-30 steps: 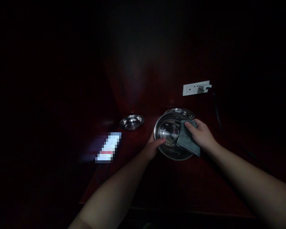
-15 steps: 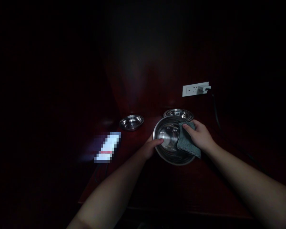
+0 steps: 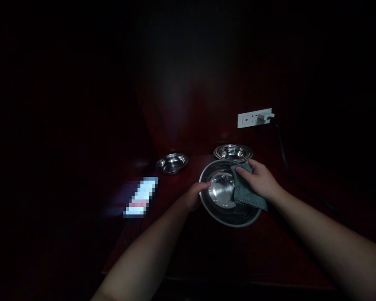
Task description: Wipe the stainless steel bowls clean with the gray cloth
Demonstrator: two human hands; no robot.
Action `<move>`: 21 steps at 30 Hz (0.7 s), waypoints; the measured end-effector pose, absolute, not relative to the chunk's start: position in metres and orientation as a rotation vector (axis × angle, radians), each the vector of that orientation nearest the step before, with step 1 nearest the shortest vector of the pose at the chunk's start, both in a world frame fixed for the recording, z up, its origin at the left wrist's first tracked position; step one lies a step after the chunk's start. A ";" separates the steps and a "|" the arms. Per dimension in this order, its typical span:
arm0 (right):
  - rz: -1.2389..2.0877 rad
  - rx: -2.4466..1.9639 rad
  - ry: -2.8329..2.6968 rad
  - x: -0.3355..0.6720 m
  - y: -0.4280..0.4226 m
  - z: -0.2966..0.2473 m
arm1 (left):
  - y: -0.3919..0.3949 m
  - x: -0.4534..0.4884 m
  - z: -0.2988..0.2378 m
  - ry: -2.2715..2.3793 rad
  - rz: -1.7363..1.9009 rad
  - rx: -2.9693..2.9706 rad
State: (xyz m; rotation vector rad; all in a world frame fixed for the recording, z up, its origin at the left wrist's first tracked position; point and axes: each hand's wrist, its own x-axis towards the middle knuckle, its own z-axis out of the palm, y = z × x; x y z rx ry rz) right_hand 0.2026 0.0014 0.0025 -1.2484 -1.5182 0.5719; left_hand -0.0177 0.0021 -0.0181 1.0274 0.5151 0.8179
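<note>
A shiny metal bowl (image 3: 221, 190) is tilted so that its inside faces me, above the dark red table. My left hand (image 3: 196, 195) grips the left rim, its thumb inside and its fingers hidden behind. A grey-green cloth (image 3: 247, 190) hangs over the bowl's right side. My right hand (image 3: 260, 177) is closed on that cloth at the right rim, thumb on top. Just behind the bowl sits a stack of metal dishes (image 3: 233, 152), partly covered by its rim.
A smaller metal dish (image 3: 172, 163) lies on the table (image 3: 181, 251) at the back left. A lit, blurred-out screen (image 3: 141, 197) is at the left edge, with a cable below. On the back wall is a white socket plate (image 3: 246, 121) with a plug; a dark cord (image 3: 282, 146) hangs to its right.
The bowl has come slightly down and toward me, its inside showing more fully. The right hand and cloth have shifted slightly down along the rim. Both hands keep their hold.
</note>
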 end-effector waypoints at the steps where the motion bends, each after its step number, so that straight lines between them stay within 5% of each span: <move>1: 0.571 -1.247 -1.530 0.203 0.001 0.003 | 0.003 -0.018 -0.018 0.516 0.799 1.028; 21: 0.836 -1.246 -1.610 0.207 0.006 0.001 | 0.011 -0.020 -0.024 0.396 0.623 0.987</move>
